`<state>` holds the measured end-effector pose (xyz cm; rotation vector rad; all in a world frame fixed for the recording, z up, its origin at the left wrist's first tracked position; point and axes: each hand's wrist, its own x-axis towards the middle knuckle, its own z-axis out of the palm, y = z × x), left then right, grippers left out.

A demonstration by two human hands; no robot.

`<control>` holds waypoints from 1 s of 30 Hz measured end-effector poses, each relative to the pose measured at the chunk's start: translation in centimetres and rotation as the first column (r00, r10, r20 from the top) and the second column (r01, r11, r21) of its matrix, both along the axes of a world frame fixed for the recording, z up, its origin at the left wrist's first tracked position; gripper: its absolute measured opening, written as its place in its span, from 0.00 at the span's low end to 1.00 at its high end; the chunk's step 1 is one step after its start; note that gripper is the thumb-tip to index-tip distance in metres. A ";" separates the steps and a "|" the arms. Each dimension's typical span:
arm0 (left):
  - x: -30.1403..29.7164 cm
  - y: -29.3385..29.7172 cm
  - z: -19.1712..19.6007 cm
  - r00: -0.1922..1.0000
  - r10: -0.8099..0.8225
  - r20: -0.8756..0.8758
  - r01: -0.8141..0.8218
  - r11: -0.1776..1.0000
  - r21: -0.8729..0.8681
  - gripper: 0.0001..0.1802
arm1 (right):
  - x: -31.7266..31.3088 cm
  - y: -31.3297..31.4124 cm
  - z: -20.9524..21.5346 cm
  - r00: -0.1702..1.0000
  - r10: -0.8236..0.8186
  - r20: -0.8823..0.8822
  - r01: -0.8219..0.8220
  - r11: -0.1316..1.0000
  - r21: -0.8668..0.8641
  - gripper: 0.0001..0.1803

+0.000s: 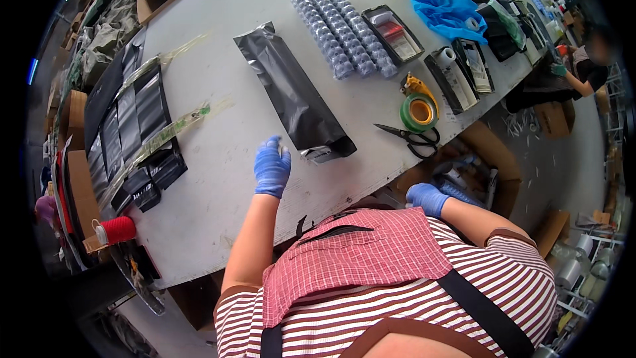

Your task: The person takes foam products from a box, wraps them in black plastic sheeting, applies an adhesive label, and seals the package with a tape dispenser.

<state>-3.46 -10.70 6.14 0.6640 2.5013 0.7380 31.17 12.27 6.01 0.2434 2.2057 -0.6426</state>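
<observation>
A long black plastic mailing bag (291, 93) lies lengthwise on the white table, its near end looking boxy and filled. Just left of that near end is my left hand (271, 171) in a blue glove, its thumb and forefinger a little apart. A small pale patch shows between those fingertips; I cannot make out what it is. My right hand (427, 199), also gloved in blue, is at the table's front edge beside a cardboard box. Its back faces up and its fingers are mostly hidden. Black scissors (414, 139) and an orange tape dispenser (423, 96) with green tape lie nearby.
Bubble-wrap rolls (344, 33) lie at the far middle, beside open black boxes (394, 33) and blue plastic (447, 12). Taped black packages (136, 126) and red twine (116, 231) are at left. An open carton (493, 152) stands below the right edge. Another person (583, 69) works at far right.
</observation>
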 end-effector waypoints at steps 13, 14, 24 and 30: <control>-0.1 1.2 -1.6 0.525 -0.551 -0.649 0.643 0.756 -0.121 0.23 | -19.5 2.6 -1.8 0.185 0.092 -0.978 0.035 0.994 0.100 0.18; 0.1 1.4 -1.4 0.557 -0.518 -0.649 0.637 0.768 -0.066 0.20 | -20.4 2.6 -2.0 0.094 0.149 -0.984 -0.016 0.989 0.148 0.16; 5.6 -2.0 -3.1 0.980 0.153 0.129 -0.187 0.925 0.330 0.17 | -19.1 -2.6 -0.6 0.587 -0.677 -0.444 0.443 0.728 -0.524 0.10; 6.6 0.5 -3.8 0.872 0.116 -0.475 -0.123 0.992 0.016 0.11 | -20.8 -2.8 0.4 0.769 -0.502 -0.396 0.477 0.863 -0.168 0.17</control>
